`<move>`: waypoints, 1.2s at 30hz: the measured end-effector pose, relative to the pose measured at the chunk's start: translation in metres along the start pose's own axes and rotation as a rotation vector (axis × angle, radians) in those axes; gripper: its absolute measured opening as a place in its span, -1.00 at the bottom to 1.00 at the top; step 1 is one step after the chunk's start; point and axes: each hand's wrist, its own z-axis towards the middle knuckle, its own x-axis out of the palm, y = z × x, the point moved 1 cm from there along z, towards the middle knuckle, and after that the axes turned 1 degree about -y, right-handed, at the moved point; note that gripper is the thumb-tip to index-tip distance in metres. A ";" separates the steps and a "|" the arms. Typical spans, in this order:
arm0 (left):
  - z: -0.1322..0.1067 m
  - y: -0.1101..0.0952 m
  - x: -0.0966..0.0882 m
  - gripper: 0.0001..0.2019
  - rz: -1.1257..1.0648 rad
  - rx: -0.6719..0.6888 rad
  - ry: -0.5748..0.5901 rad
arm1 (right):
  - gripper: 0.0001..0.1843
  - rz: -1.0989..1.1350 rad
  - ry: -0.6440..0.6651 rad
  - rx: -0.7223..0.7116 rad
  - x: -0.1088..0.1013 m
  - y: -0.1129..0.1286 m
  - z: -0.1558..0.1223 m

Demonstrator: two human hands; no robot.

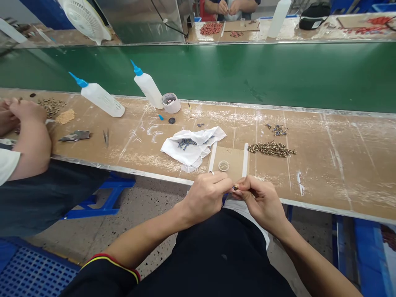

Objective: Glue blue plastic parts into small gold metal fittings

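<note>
Over the table's front edge, my left hand [208, 196] and my right hand [262, 202] meet fingertip to fingertip. My right thumb and fingers pinch a tiny brass-coloured part [235, 187]. The left fingers are closed in a pinch against it; what they hold is too small and hidden to name. Just beyond my hands is a small round cup [223, 166] with bits inside, on a cardboard pad [232, 154] edged with white tape. A crumpled white cloth [185, 159] with small dark-blue pieces lies to its left, and a heap of brass-coloured parts [272, 149] to its right.
Two white bottles with blue nozzles, one leaning [148, 88] on a tape roll [171, 103] and one tilted [102, 99], are at the back left. Tweezers [106, 137] lie nearer a co-worker's arm [34, 136]. Behind runs a green belt [216, 74]. Small blue-tipped parts [279, 130] lie right.
</note>
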 end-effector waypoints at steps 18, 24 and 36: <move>-0.010 0.009 0.002 -0.57 -1.120 -0.607 0.360 | -0.89 -0.121 0.099 -0.139 -0.014 0.008 0.008; -0.015 0.002 0.008 -0.58 -0.890 -0.569 0.274 | -0.94 -0.071 -0.018 -0.004 -0.006 -0.001 0.001; -0.017 0.012 0.017 -0.76 -0.351 -0.201 0.047 | -0.84 0.318 -0.094 0.296 0.007 -0.008 -0.008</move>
